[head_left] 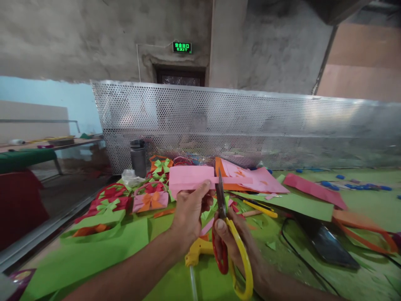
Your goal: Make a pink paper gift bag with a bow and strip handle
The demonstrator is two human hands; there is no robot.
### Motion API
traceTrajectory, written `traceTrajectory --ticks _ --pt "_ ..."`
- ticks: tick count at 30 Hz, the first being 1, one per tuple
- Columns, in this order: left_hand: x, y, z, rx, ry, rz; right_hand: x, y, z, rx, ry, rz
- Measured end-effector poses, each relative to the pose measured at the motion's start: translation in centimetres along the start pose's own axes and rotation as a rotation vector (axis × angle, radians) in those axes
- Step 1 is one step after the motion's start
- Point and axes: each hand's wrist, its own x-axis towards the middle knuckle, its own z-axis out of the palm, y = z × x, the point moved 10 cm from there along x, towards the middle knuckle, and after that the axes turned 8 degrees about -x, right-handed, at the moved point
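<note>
My left hand (191, 209) pinches a folded piece of pink paper (188, 175) between thumb and fingers, held up above the table. A narrow pink strip (234, 180) reaches rightward from it. In my right hand (232, 234) is a pair of scissors (239, 255) with one yellow and one red handle loop, blades pointing up. The blades cross the strip close to the pink piece's right edge; whether they have cut into it I cannot tell. Beneath my hands lies a yellow glue gun (197, 250) with a clear glue stick at its rear.
Small paper bags with bows, one of them pink (150, 202), stand at the left. A grey bottle (138, 159) is behind them. To the right lie a yellow utility knife (260, 207), a phone (328, 242) and a black cable (294, 246). A perforated metal panel (250, 121) closes off the back.
</note>
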Motion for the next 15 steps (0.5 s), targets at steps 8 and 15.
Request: traceTrajectory --ticks 8,15 --pt "0.1 -0.2 0.0 -0.008 -0.004 -0.001 0.3 -0.1 -0.5 -0.044 0.074 -0.006" --pt "0.4 0.5 0.3 -0.011 -0.066 0.012 1.2 0.1 -2.2 -0.096 0.118 0.006"
